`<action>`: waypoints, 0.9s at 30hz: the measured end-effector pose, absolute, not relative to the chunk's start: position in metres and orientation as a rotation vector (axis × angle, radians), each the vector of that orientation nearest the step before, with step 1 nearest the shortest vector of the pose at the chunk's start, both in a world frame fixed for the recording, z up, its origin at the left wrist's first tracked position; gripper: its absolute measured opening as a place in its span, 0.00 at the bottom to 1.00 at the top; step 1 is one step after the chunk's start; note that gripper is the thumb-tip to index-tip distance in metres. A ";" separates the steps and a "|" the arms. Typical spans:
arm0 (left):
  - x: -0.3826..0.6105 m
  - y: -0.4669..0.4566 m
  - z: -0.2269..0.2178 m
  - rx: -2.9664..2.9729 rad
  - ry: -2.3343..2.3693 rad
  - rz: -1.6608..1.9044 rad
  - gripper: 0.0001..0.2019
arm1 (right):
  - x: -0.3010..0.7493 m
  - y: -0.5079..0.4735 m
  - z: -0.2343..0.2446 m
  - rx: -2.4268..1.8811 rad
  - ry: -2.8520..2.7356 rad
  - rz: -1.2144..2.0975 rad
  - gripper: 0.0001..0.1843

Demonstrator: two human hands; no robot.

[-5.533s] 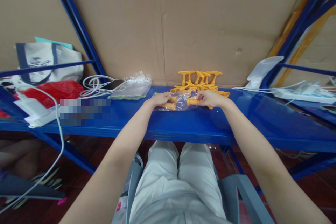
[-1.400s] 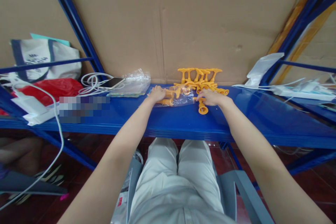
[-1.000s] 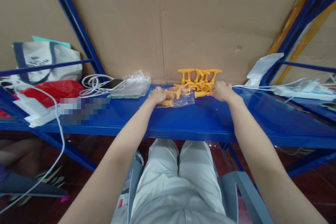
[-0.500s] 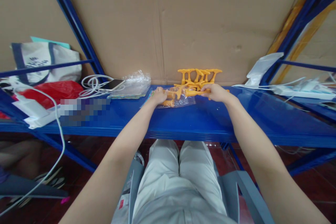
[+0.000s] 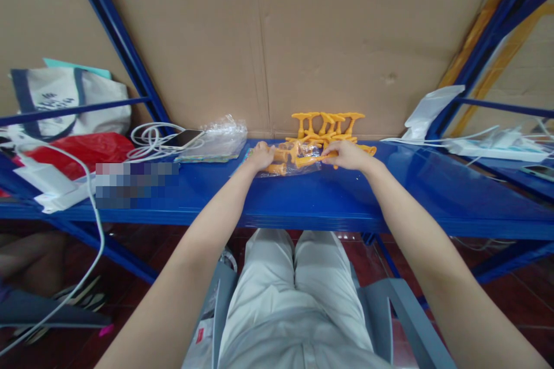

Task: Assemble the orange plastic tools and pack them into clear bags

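Observation:
My left hand [image 5: 262,156] is closed on the left side of a clear plastic bag [image 5: 303,170], which lies on the blue shelf with several orange plastic pieces inside. The fingers of my right hand [image 5: 347,155] are closed around one end of an orange plastic piece [image 5: 309,160] with a flared end. That piece lies level, its far end at or in the bag's right side; the film makes the exact edge hard to see. Just behind both hands, a pile of similar orange pieces [image 5: 326,124] with T-shaped ends leans near the cardboard.
A flat clear packet [image 5: 212,150] lies left of the bag, near a coiled white cable [image 5: 151,141]. Further left are a red bag [image 5: 86,150], a canvas bag [image 5: 99,104] and a white power strip [image 5: 56,193]. Cardboard [image 5: 329,34] stands behind the blue shelf [image 5: 311,204].
My right hand has moved slightly left, carrying the orange piece further toward the bag. My left hand stays on the bag. The whole view has shifted a little.

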State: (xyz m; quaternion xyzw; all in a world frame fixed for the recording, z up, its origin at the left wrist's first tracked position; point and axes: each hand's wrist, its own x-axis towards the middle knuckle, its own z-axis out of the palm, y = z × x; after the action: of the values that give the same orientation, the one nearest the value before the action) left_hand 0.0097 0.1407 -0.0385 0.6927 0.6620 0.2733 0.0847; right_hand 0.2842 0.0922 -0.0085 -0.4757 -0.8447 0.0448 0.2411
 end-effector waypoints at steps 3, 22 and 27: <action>0.009 0.142 -0.039 2.068 1.971 0.828 0.18 | 0.278 0.092 -0.010 -1.327 -2.282 0.009 0.10; 0.016 0.120 -0.023 2.261 1.895 0.803 0.21 | 0.278 0.094 -0.016 -1.154 -2.311 0.114 0.06; 0.026 0.113 -0.021 2.723 1.413 0.724 0.25 | 0.287 0.092 -0.008 -1.341 -2.248 -0.063 0.08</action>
State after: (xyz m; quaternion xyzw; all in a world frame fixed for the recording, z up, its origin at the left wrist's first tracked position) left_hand 0.0263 0.1129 -0.0214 0.8639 0.4482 0.2297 -0.0052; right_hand 0.2872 0.0921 -0.0085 -0.4948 -0.8293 -0.0234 0.2585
